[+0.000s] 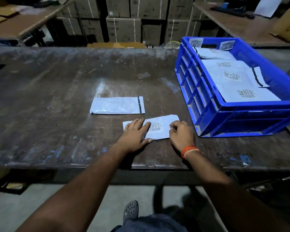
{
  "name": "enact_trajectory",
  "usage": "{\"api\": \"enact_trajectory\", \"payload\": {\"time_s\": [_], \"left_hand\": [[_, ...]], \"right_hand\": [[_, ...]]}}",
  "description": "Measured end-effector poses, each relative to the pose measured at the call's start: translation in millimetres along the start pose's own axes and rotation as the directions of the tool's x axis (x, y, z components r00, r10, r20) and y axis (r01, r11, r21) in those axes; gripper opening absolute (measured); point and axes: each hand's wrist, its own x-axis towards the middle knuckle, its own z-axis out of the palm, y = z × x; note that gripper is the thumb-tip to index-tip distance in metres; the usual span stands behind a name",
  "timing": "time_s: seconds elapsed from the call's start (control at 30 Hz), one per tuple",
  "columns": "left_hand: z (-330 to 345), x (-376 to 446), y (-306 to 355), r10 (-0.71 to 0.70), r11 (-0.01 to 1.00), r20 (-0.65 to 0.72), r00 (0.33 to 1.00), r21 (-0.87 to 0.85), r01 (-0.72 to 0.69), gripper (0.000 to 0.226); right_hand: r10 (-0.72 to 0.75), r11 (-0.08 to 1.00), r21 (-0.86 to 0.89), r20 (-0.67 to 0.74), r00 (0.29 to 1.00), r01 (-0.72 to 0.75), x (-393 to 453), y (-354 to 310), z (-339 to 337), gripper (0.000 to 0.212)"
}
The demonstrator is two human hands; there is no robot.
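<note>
Open, bare tabletop [49, 97] left of the left hand [134, 133] and across the far side. Just beyond that hand, flat grey mailer [117, 105], low, lying in the way. Right of the right hand [181, 133], tall blue crate [192, 91] wall close by, leaving only a narrow gap beside the labelled mailer [159, 133].

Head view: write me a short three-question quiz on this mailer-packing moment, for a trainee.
1. True or false: the left hand lies flat, fingers straight, on the labelled mailer.
2. Fill in: the blue crate of labelled mailers stands on the person's ____ side.
3. Where does the plain mailer lie? A: in the crate. B: on the table, beyond the labelled mailer. C: on the floor.

Key: 1 true; 2 right; 3 B.
</note>
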Motion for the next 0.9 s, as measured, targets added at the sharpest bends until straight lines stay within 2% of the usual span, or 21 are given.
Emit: {"api": "enact_trajectory", "payload": {"time_s": [0.1,0.2,0.3,0.37,0.47,0.57,0.7,0.9], "left_hand": [[-5,-4,-16,0.089,0.996,-0.022,0.996,0.011,-0.088,0.078],[-9,-3,-8,0.076,0.993,-0.118,0.990,-0.081,-0.085,0.076],[-5,4,11,-0.015,0.994,-0.188,0.982,-0.111,-0.007,0.069],[-1,8,22,-0.049,0.992,-0.167,0.985,-0.123,0.029,0.068],[12,8,24,-0.063,0.997,-0.131,0.989,-0.046,0.057,0.061],[20,3,17,-0.108,0.994,-0.144,0.984,0.012,0.111,0.058],[18,-1,7,-0.106,0.991,-0.137,0.985,0.064,0.116,0.057],[9,-13,-16,-0.196,0.978,-0.080,0.977,0.051,0.200,0.057]], "right_hand": [[-0.070,0.997,-0.041,-0.038,0.997,0.068,2,2,7,0.023],[-0.187,0.978,-0.101,-0.012,0.982,0.185,5,0,23,0.046],[-0.247,0.927,-0.258,0.127,0.961,0.272,12,-3,33,0.055],[-0.248,0.874,-0.363,0.237,0.939,0.322,15,-2,38,0.056],[-0.228,0.801,-0.463,0.348,0.909,0.379,14,6,43,0.055],[-0.222,0.787,-0.491,0.340,0.914,0.374,11,13,42,0.056],[-0.183,0.771,-0.541,0.319,0.930,0.338,10,21,34,0.058],[-0.063,0.777,-0.580,0.318,0.946,0.247,13,32,25,0.059]]}}
